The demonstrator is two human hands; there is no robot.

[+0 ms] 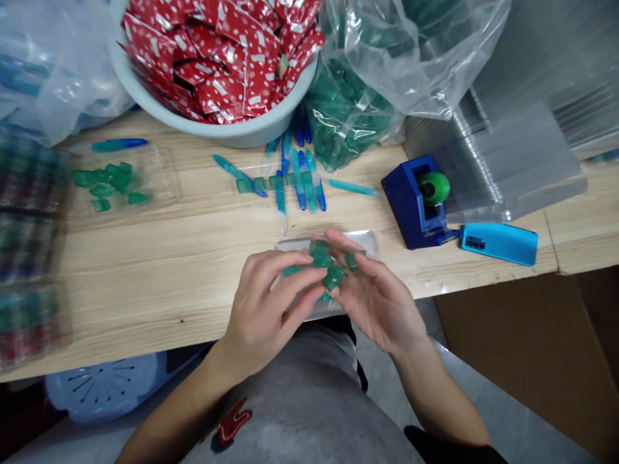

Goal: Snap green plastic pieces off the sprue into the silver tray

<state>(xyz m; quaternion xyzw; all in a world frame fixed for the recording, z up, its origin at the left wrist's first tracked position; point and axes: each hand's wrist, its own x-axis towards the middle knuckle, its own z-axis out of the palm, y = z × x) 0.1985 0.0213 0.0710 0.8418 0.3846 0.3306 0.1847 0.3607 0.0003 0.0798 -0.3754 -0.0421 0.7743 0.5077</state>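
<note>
The person's left hand comes in with fingers bent and tips close together, touching small translucent green cubes; whether it grips one cannot be told. The right hand is half-curled, palm turned inward, holding cubes at its fingers and thumb. At least three cubes show between the two hands, in front of the palm; more green shows lower down, partly hidden by the fingers. Directly beneath the hands is one shallow, silvery rectangular tray, at the near edge of the pale wood-grain bench.

Well to the right lie one shiny blue phone and, just left of it, one dark blue plastic tape dispenser with one green roll. Beyond the hands are several blue-and-teal plastic pens, overlapping too much to count, with a row of about five green cubes among them. One clear plastic box at left holds roughly eight green pieces. Farthest stand one pale grey-blue round tub of red white-spotted packets, too many to count, and one clear plastic bag of green pieces.
</note>
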